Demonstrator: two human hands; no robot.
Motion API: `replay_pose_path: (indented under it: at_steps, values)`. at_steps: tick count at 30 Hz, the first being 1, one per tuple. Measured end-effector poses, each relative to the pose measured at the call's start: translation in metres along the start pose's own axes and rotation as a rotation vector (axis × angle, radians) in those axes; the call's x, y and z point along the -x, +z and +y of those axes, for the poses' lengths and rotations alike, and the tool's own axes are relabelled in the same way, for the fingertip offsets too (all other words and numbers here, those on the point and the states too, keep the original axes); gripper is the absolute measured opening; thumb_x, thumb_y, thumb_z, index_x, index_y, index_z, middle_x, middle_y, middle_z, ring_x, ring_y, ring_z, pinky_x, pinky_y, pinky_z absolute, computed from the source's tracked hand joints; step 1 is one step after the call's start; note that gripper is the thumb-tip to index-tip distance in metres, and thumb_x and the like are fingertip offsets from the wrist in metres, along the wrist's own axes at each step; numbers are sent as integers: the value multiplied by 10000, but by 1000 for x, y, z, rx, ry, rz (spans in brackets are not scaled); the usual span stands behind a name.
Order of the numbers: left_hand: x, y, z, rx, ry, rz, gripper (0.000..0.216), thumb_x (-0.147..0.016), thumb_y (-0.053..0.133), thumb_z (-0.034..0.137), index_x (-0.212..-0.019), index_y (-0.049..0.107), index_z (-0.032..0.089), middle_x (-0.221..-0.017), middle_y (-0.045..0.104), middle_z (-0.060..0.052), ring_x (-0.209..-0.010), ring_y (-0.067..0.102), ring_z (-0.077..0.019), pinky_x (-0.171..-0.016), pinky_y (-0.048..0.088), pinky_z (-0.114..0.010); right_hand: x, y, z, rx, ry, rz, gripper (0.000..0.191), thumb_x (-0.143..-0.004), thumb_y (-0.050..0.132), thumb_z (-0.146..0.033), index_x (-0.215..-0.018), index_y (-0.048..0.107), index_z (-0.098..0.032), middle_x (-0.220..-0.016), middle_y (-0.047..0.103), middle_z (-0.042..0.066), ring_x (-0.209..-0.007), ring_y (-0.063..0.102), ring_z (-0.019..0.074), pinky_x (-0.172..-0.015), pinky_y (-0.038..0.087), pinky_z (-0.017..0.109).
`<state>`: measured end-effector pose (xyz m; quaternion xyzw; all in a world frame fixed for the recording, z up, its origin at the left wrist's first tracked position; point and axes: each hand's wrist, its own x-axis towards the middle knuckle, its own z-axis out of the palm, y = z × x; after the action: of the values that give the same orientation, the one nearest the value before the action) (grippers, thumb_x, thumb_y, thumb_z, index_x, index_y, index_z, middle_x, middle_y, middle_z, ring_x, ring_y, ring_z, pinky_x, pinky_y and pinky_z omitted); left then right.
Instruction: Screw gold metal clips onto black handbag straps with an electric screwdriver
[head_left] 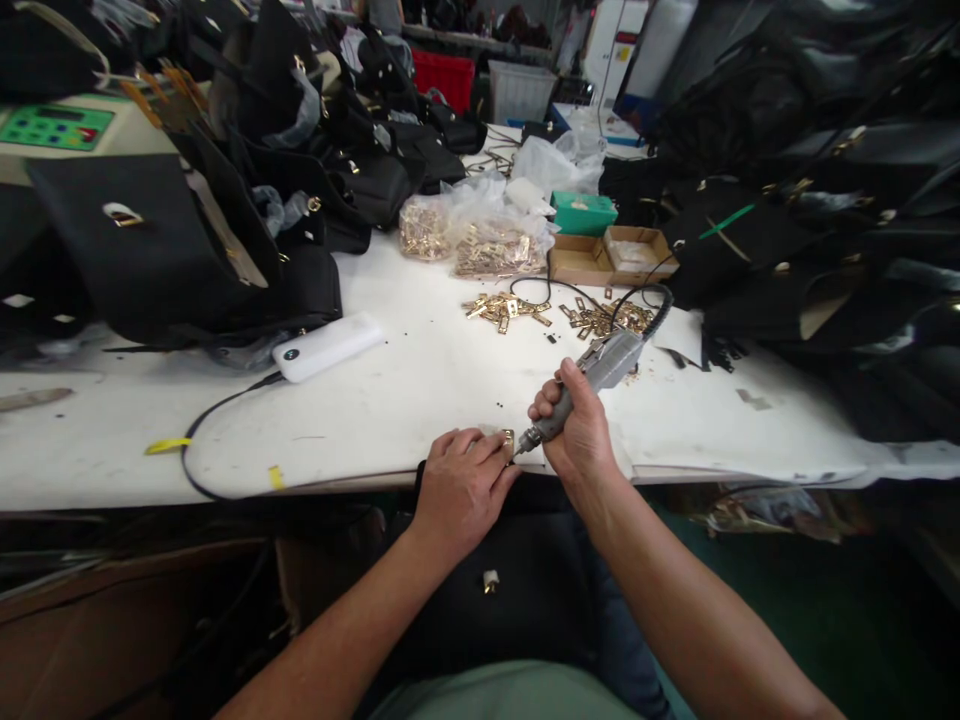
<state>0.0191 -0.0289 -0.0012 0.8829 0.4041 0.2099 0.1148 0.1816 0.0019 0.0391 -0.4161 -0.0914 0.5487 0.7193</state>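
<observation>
My right hand [574, 420] is wrapped round a grey electric screwdriver [592, 375], tilted with its bit down to the left. The bit meets a small gold metal plate [509, 442] at the table's front edge. My left hand [466, 485] is closed over that plate, thumb and fingertips beside the bit, partly hiding it. A black bag [525, 590] with a gold clasp [490, 581] hangs below the edge over my lap; a bit of black material shows under my left hand. Whether a screw sits at the bit is too small to tell.
Loose gold plates [506, 311] lie beyond my hands, near bagged fittings [499, 248] and a cardboard box [581, 262]. A white power bank [328, 347] with a black cable lies left. Black bags [157, 250] crowd the left, with more black bags [810, 260] on the right.
</observation>
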Motion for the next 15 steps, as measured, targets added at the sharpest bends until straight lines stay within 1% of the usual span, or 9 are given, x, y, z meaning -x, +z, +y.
replay_pose_path:
  at_steps: [6, 13, 15]
  values:
    - [-1, 0, 0, -10, 5, 17, 236, -986, 570, 323, -1178, 693, 261, -1229, 722, -4, -1115, 589, -256, -969, 441, -489, -1, -1, 2, 20, -2, -3, 448, -712, 854, -451, -813, 485, -219, -579, 446, -108, -463, 422, 61, -481, 426, 200]
    - [0, -1, 0, -8, 7, 21, 253, -967, 596, 307, -1195, 694, 259, -1208, 726, -43, -1106, 596, -259, -945, 454, -483, 3, 2, 1, 62, -43, -27, 446, -725, 840, -461, -792, 470, -221, -582, 437, -106, -457, 436, 62, -482, 428, 204]
    - [0, -1, 0, -7, 2, 19, 259, -966, 600, 310, -1203, 688, 255, -1210, 727, -39, -1110, 591, -263, -949, 449, -487, 5, 3, 2, 68, -50, -34, 441, -732, 836, -462, -781, 472, -218, -584, 443, -103, -455, 439, 62, -475, 427, 206]
